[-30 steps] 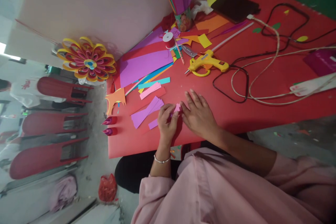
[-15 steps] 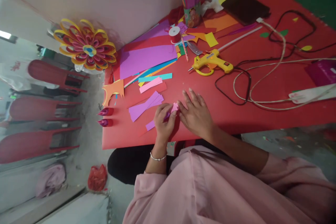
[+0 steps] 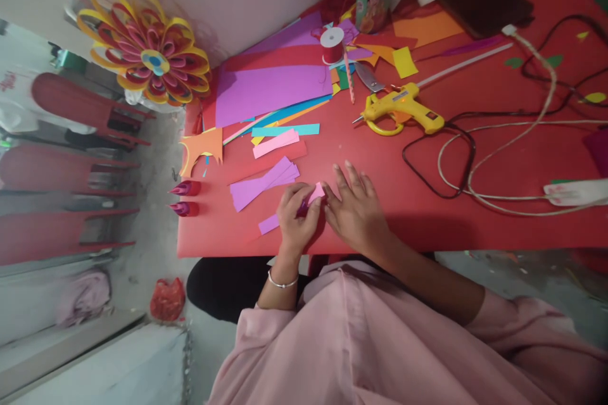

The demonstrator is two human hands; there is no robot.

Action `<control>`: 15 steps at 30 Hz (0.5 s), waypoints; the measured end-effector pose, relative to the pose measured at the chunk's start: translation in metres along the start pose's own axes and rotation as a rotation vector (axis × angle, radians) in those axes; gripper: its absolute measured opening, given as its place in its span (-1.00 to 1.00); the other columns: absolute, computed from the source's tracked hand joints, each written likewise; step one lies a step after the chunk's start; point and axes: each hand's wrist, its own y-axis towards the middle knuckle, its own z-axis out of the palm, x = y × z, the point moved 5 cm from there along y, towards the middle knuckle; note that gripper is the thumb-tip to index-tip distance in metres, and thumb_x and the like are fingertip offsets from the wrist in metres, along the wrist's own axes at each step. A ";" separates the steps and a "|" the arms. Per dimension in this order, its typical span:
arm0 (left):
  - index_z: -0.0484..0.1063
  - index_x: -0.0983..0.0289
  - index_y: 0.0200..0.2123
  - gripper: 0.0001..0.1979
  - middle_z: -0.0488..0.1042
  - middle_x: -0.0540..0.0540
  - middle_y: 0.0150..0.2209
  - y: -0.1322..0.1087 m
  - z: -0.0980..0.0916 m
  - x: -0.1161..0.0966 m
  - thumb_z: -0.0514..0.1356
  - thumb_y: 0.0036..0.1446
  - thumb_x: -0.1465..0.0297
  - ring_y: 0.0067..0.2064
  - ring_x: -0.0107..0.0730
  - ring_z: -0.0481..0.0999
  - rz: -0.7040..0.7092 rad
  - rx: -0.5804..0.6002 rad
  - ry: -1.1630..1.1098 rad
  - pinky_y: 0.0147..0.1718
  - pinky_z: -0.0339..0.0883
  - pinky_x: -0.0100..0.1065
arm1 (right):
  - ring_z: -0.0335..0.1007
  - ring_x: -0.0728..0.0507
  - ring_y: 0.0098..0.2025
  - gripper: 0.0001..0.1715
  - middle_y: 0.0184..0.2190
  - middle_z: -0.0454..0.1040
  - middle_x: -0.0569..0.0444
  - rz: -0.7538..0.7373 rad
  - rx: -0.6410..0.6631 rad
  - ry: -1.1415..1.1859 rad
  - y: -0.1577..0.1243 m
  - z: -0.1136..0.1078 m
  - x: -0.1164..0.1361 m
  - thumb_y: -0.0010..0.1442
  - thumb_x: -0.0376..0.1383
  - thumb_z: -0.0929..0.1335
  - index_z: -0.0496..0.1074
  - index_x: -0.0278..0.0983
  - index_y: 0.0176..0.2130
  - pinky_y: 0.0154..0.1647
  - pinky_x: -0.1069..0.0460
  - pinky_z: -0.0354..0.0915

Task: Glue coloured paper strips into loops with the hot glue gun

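Note:
My left hand [image 3: 295, 218], with a bracelet at the wrist, pinches a small pink paper piece [image 3: 316, 193] just above the red table [image 3: 204, 237]. Something dark purple shows between its fingers. Beside it, my right hand [image 3: 356, 209] is spread flat, its fingers apart, with the index side close to the pink piece. Overlapping purple strips [image 3: 263, 185] lie to the left of my hands, and one purple strip [image 3: 268, 224] is partly under my left hand. Pink strips [image 3: 276, 143] and a turquoise strip [image 3: 285, 130] lie farther back.
A yellow glue gun [image 3: 403, 107] rests behind my right hand, with cables [image 3: 468, 164] looping to the right. Scissors [image 3: 368, 76], a ribbon spool [image 3: 332, 44] and purple sheets [image 3: 275, 92] lie farther back. Two small rolled pieces [image 3: 184, 209] stand at the left edge; a paper flower [image 3: 154, 62] is beyond.
The camera view has shifted, so the table items sit differently in the picture. My left hand keeps the pink piece, and my right hand stays spread beside it.

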 end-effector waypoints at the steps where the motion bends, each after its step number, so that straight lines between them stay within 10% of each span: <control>1: 0.62 0.22 -0.03 -0.83 0.63 0.16 -0.10 0.000 0.000 0.000 0.32 0.39 0.32 -0.06 -0.30 0.64 0.003 0.004 -0.009 -0.05 0.57 -0.23 | -0.11 -0.52 0.64 -0.43 0.55 0.15 -0.37 0.000 -0.003 0.008 -0.001 0.000 0.000 0.50 -0.21 0.30 0.43 -0.33 0.39 0.51 -0.48 0.07; 15: 0.64 0.20 0.02 -0.81 0.60 0.13 -0.09 0.000 -0.001 0.001 0.33 0.36 0.40 -0.07 -0.36 0.62 -0.009 0.025 -0.059 -0.05 0.55 -0.28 | -0.15 -0.51 0.64 -0.44 0.53 0.21 -0.37 -0.035 -0.082 -0.038 -0.003 -0.002 0.000 0.49 -0.20 0.33 0.41 -0.31 0.38 0.50 -0.45 0.12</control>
